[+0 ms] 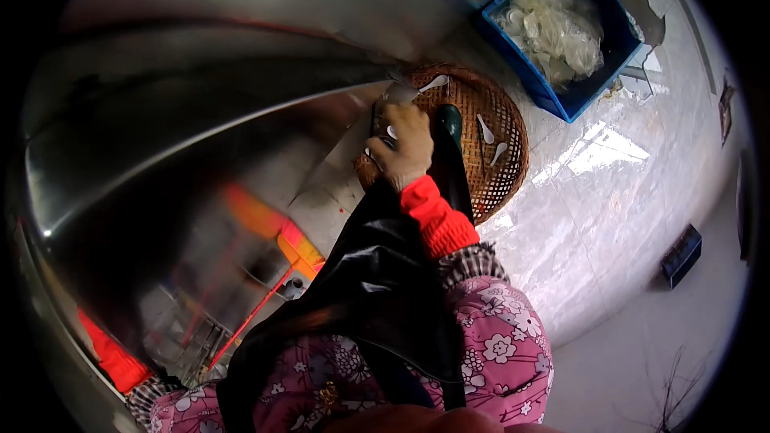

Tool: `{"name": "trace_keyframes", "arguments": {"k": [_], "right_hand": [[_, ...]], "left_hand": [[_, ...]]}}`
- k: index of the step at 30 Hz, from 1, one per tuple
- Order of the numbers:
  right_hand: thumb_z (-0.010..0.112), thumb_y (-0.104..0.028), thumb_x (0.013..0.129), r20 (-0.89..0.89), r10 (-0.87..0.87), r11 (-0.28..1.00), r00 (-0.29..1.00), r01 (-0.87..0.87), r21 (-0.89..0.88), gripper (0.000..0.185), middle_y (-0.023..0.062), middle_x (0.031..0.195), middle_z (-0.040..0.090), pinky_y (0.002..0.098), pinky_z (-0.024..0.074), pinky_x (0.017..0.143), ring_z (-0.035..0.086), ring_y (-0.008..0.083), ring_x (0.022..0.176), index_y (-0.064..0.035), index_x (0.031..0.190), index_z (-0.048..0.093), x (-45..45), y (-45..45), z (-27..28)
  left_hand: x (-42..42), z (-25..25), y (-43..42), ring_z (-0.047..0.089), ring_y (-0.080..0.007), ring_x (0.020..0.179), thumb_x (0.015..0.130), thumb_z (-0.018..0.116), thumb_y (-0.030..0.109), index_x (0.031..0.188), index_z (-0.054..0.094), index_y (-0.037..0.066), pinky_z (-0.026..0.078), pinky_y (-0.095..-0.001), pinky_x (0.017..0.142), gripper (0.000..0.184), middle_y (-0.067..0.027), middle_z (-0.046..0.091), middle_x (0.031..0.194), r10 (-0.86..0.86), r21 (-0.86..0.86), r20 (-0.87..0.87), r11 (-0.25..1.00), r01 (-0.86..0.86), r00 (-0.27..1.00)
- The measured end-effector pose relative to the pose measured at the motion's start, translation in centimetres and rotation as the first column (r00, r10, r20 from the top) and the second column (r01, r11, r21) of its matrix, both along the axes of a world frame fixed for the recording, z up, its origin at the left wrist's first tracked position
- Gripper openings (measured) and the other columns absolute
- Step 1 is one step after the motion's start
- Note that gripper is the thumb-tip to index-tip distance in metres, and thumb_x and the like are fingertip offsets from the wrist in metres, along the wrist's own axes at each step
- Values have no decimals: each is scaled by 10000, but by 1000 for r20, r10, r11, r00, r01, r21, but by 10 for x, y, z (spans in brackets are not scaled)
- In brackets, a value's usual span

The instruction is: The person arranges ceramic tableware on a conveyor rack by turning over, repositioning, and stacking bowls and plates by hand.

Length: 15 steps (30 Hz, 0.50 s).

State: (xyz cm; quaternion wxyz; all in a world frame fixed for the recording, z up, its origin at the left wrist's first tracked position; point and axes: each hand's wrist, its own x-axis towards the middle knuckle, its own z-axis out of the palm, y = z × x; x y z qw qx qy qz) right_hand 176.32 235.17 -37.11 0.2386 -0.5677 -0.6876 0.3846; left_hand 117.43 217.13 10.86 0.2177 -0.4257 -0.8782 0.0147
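My right hand (405, 144), in a red cuff, reaches over a round woven basket (507, 168) on the floor. Its fingers are curled, and a small white piece (391, 132), apparently part of a spoon, shows between them. Inside the basket lie a white spoon (434, 83) near the far rim and two more white spoons, one (485, 129) above the other (498, 152). A dark green boot toe (451, 123) overlaps the basket. Of my left arm only a red cuff (112, 357) shows at the lower left; the hand is hidden beyond it.
A blue crate (553, 104) holding crumpled clear plastic stands at the upper right on the wet, shiny floor (577, 216). A large metal basin edge (200, 136) curves across the left. A dark blue block-like object (682, 255) lies at the right.
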Motion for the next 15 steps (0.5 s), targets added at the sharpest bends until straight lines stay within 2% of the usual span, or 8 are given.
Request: {"name": "trace_keyframes", "arguments": {"k": [1,3,5,7,9,10,13,15], "right_hand": [[926,-241,810,-59,-251,958,966,239,-158,697,218,1367,690,493,554,1076,647,405,1259,2,1402,650,-2,-6,0],[918,-238,882,-144,-709,529,690,386,-756,680,200,1285,725,433,563,1056,693,316,1167,49,1422,621,-12,-12,-1],[849,-68,921,-183,-644,604,743,346,-718,623,145,1163,752,420,607,925,720,268,998,-48,1485,583,-30,-18,-3],[842,-158,955,-303,-618,615,725,206,-762,553,194,1228,779,456,608,958,757,334,1058,-37,1452,631,-56,-34,-77],[852,-283,974,19,-333,554,943,212,-805,512,177,1162,785,400,579,928,745,276,1015,52,1319,677,-71,-24,-118],[796,-281,1000,109,-187,539,976,195,-819,440,162,1176,793,417,578,945,746,272,1043,13,1313,701,-71,-23,-129],[630,-274,1080,-105,232,760,967,-247,-601,310,118,1217,816,469,575,996,746,261,1127,-105,1297,773,-40,-45,-160],[519,-270,1133,-42,481,761,875,-441,-475,349,88,1244,832,504,573,1031,746,254,1183,-183,1286,821,28,-75,-182]], "left_hand": [[-3,-1,2,743,-320,1234,1070,663,221,1382,733,-70,593,-411,1035,432,-194,764,1355,-8,-4,-2,1000,8,1000],[-8,-7,5,742,-318,1234,1069,662,217,1379,734,-71,593,-411,1035,430,-192,764,1353,-25,-6,-3,1000,25,1000],[-14,-15,12,742,-316,1234,1068,660,214,1377,735,-72,594,-411,1035,427,-191,764,1352,-40,-18,-2,999,40,999],[-25,-22,20,741,-314,1233,1068,659,210,1375,736,-73,594,-411,1035,424,-190,764,1351,-67,-26,-7,997,67,998],[-27,-23,16,741,-312,1233,1067,658,207,1372,737,-73,595,-411,1035,422,-188,764,1350,-79,-30,-17,997,78,997],[-27,-25,17,741,-311,1233,1067,657,205,1371,737,-74,595,-411,1035,420,-188,764,1349,-87,-36,-17,996,87,996],[-27,-49,25,740,-308,1233,1066,655,200,1368,738,-75,596,-410,1035,416,-186,764,1347,-104,-61,3,993,104,995],[3,-71,41,732,-334,1217,1076,613,192,1337,762,-57,585,-419,1027,391,-206,754,1343,-44,-4,84,999,45,996]]}}
